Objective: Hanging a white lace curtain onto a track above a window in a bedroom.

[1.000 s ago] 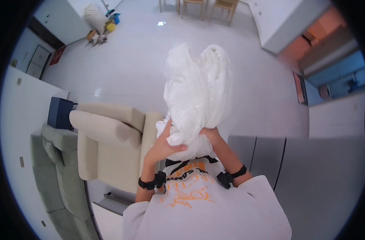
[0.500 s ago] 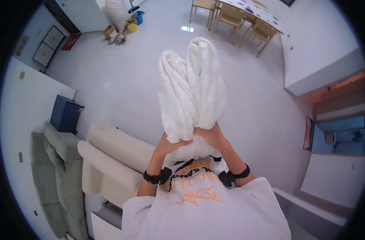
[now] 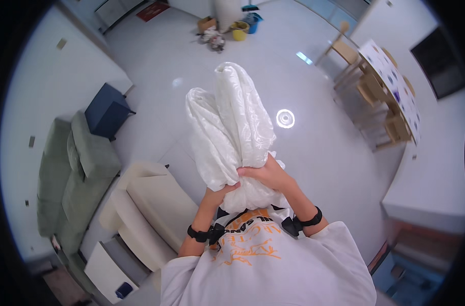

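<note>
A long white cloth [image 3: 245,117] with a faint woven pattern is bunched in front of my body. It is gathered into two thick folded lobes that stretch away from me over the floor. My left hand [image 3: 221,194] is closed around the near end of the left lobe, thumb on top. Beside it, my right hand [image 3: 267,173] grips the right lobe, its thumb lying over the cloth. Loose folds hang below and between both hands, against my shirt. The fingers under the cloth are hidden.
To the left are a beige sofa [image 3: 151,204], a green sofa [image 3: 82,173] and a dark blue cabinet [image 3: 107,109]. A table [image 3: 393,81] with wooden chairs [image 3: 367,92] stands at the right. Far ahead are a yellow bucket [image 3: 239,31], a blue bucket [image 3: 253,21] and a cardboard box [image 3: 207,23].
My view has turned to the left, so the room's furniture has shifted across it. Both hands still grip the cloth, whose lobes now lean further left.
</note>
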`<control>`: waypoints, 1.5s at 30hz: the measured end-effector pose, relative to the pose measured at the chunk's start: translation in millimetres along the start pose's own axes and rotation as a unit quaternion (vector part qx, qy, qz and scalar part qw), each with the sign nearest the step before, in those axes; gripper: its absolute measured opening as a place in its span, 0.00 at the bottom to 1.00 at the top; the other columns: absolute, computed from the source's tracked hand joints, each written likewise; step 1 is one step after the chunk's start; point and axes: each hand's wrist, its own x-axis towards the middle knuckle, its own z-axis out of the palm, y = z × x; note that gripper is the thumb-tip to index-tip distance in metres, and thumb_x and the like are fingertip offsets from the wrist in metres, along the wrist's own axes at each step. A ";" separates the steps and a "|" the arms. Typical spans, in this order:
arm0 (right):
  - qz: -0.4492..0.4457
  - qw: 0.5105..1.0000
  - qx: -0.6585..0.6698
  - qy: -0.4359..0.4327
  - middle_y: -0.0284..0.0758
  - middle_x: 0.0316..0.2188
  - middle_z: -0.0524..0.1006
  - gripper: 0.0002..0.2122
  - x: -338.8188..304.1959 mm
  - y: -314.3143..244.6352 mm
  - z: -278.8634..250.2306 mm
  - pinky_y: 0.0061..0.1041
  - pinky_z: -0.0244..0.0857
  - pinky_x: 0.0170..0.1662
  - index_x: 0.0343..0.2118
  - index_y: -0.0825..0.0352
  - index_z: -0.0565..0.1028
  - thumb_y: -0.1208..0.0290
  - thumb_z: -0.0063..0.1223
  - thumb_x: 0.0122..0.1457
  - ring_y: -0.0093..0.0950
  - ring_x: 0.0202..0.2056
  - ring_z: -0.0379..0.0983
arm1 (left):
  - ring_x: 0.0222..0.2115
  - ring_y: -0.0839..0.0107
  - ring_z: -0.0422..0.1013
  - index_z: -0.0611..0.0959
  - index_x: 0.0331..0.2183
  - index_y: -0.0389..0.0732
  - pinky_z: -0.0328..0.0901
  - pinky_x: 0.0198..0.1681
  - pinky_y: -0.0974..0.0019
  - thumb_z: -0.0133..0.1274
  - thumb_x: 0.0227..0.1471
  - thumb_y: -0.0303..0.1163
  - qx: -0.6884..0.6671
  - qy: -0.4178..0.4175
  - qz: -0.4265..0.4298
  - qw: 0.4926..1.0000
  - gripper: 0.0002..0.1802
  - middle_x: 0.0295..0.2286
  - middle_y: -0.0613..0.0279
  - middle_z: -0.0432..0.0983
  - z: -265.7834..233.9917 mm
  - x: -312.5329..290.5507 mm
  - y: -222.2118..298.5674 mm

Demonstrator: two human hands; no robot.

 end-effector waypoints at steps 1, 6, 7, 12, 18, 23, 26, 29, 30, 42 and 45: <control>0.006 1.000 0.008 -0.020 0.40 0.47 0.74 0.33 20.4 -9.3 -6.8 0.30 0.62 0.53 0.54 0.72 0.67 0.62 0.67 0.47 0.30 0.49 0.70 | 0.49 0.67 0.67 0.73 0.52 0.38 0.63 0.53 0.64 0.66 0.38 0.21 -0.036 0.027 -0.006 0.999 0.37 0.49 0.62 0.71 -2.5 14.4 4.9; -0.020 0.994 -0.015 -0.106 0.38 0.48 0.74 0.27 131.2 -9.5 -41.8 0.28 0.61 0.53 0.54 0.72 0.68 0.62 0.60 0.55 0.26 0.49 0.69 | 0.50 0.65 0.66 0.71 0.54 0.38 0.62 0.54 0.63 0.67 0.37 0.21 -0.076 0.100 0.005 0.992 0.40 0.50 0.61 0.70 -46.8 83.4 31.3; -0.002 0.991 -0.012 -0.131 0.37 0.48 0.74 0.24 153.6 -18.7 -47.6 0.26 0.61 0.53 0.53 0.73 0.68 0.63 0.56 0.58 0.24 0.49 0.68 | 0.50 0.65 0.67 0.71 0.54 0.38 0.62 0.54 0.63 0.67 0.37 0.21 -0.091 0.133 -0.032 0.986 0.40 0.50 0.60 0.70 -52.8 100.3 42.5; -0.079 0.995 0.056 0.023 0.32 0.43 0.76 0.15 250.3 -28.4 -58.0 0.19 0.63 0.46 0.49 0.73 0.72 0.70 0.47 0.63 0.17 0.44 0.68 | 0.48 0.67 0.67 0.72 0.53 0.39 0.63 0.52 0.64 0.67 0.37 0.22 -0.050 0.073 -0.012 0.996 0.38 0.48 0.62 0.71 -81.7 184.5 91.7; -0.067 0.992 -0.104 0.002 0.33 0.41 0.78 0.19 388.1 -79.2 -72.4 0.25 0.65 0.42 0.48 0.69 0.73 0.71 0.58 0.53 0.20 0.39 0.71 | 0.45 0.68 0.69 0.74 0.50 0.38 0.65 0.50 0.66 0.68 0.36 0.24 -0.018 0.084 0.091 0.992 0.36 0.46 0.64 0.73 -111.0 280.0 166.1; -0.084 0.979 -0.146 -0.115 0.33 0.38 0.79 0.17 509.1 -108.1 -78.2 0.23 0.65 0.41 0.45 0.70 0.75 0.71 0.60 0.51 0.20 0.36 0.70 | 0.46 0.65 0.68 0.73 0.52 0.37 0.64 0.51 0.61 0.67 0.35 0.23 0.016 0.169 0.051 0.984 0.38 0.46 0.62 0.72 -163.9 370.7 213.1; -0.112 0.983 -0.115 -0.089 0.33 0.34 0.79 0.13 600.9 -105.5 -79.4 0.21 0.66 0.40 0.41 0.73 0.77 0.74 0.58 0.53 0.18 0.35 0.70 | 0.47 0.63 0.68 0.72 0.53 0.37 0.64 0.52 0.61 0.68 0.34 0.22 -0.138 0.239 -0.002 0.961 0.41 0.46 0.60 0.72 -170.3 421.9 264.6; -0.045 0.993 -0.054 -0.098 0.32 0.31 0.79 0.08 661.3 -130.7 -56.8 0.20 0.66 0.39 0.37 0.75 0.76 0.77 0.55 0.56 0.16 0.34 0.70 | 0.45 0.62 0.70 0.69 0.54 0.32 0.64 0.50 0.64 0.65 0.40 0.26 -0.118 0.331 -0.010 0.936 0.38 0.47 0.56 0.72 -183.1 444.5 318.9; -0.073 0.988 -0.065 -0.116 0.32 0.30 0.78 0.08 681.1 -139.0 -48.0 0.19 0.66 0.38 0.37 0.75 0.76 0.78 0.53 0.56 0.16 0.33 0.69 | 0.45 0.62 0.71 0.68 0.55 0.29 0.64 0.50 0.65 0.63 0.43 0.29 -0.110 0.370 -0.015 0.922 0.38 0.48 0.53 0.71 -184.7 457.4 329.2; -0.109 0.964 -0.106 -0.217 0.31 0.37 0.78 0.13 967.3 -161.1 -14.7 0.20 0.67 0.42 0.45 0.71 0.74 0.78 0.55 0.56 0.17 0.38 0.72 | 0.47 0.63 0.71 0.74 0.50 0.34 0.66 0.49 0.62 0.69 0.35 0.25 -0.012 0.353 0.202 0.913 0.36 0.46 0.55 0.74 -368.5 656.5 432.5; -0.067 0.979 0.009 -0.194 0.32 0.42 0.77 0.17 1032.3 -194.2 -4.6 0.20 0.65 0.47 0.49 0.72 0.72 0.75 0.55 0.57 0.18 0.43 0.70 | 0.46 0.64 0.71 0.76 0.48 0.35 0.66 0.49 0.62 0.71 0.34 0.28 0.014 0.320 0.182 0.930 0.36 0.46 0.56 0.75 -404.5 710.1 494.2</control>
